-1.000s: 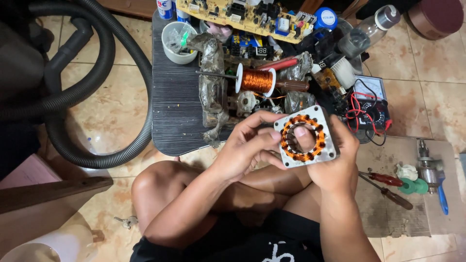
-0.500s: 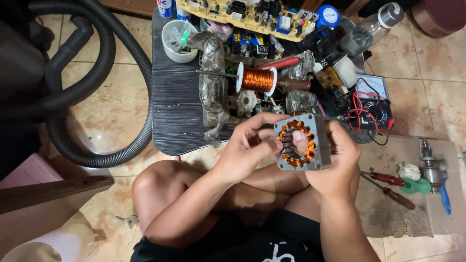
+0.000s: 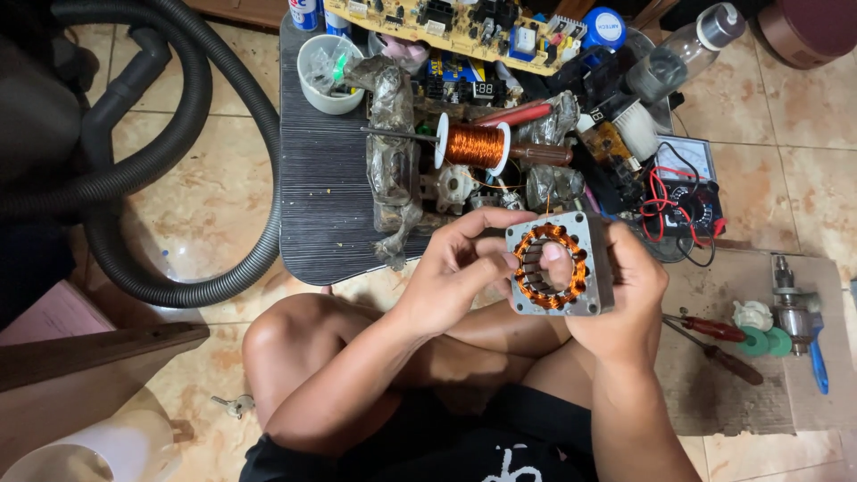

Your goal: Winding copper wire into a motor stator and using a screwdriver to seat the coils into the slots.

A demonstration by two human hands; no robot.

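I sit cross-legged on the tiled floor with a square grey motor stator [image 3: 560, 264] held up over my knees, just in front of the low dark table [image 3: 321, 178]. My right hand [image 3: 629, 299] wraps the stator's right edge from behind, fingers curled round its frame, thumb poking through the bore. My left hand [image 3: 455, 272] is half closed at the stator's left edge, fingertips pinching near the copper windings that ring the inside; I cannot tell whether it grips the frame itself or only a strand of wire. A thin copper wire runs up from the stator towards the spool of copper wire [image 3: 473, 145] lying on its side on the table, threaded on a rod. Behind the spool lies a green circuit board [image 3: 446, 22], and to the right a multimeter [image 3: 692, 192] with red and black leads. Two red-handled screwdrivers [image 3: 714, 344] lie on cardboard near my right wrist. A grey vacuum hose [image 3: 178, 134] loops across the floor on my left.
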